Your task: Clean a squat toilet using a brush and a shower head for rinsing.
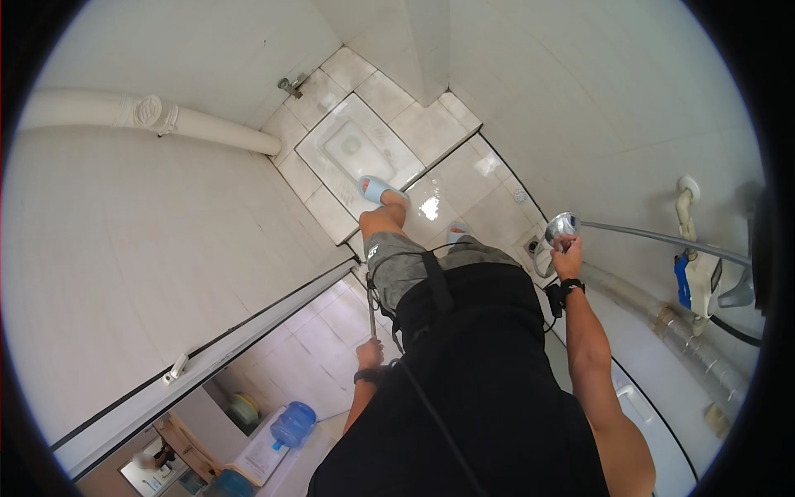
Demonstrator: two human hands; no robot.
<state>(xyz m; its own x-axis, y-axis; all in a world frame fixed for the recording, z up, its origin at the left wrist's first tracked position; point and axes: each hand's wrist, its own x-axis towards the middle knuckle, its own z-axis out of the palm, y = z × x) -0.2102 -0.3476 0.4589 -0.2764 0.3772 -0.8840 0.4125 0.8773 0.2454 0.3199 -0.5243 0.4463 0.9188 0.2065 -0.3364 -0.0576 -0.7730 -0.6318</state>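
My right hand [566, 258] is closed around a chrome shower head [562, 225], held out to my right above the tiled floor, near the wall. A grey hose loops down just below the hand. My left hand [369, 354] hangs low on my left, its fingers closed around a thin greyish rod [372, 311]; what the rod belongs to is hidden beside my leg. Ahead of me, a white squat toilet [310, 151] is set in the raised tiled floor. One foot in a light blue slipper [377, 190] stands at its near edge, the other on the wet lower tiles.
A floor drain [532, 247] lies below the shower head. Along the right wall run a metal bar [654, 234], a blue-and-white meter-like box [697, 280] and pipes. A small tap [290, 86] sticks out ahead. Behind the left sliding-door track [207, 377] stands a blue water jug [294, 425].
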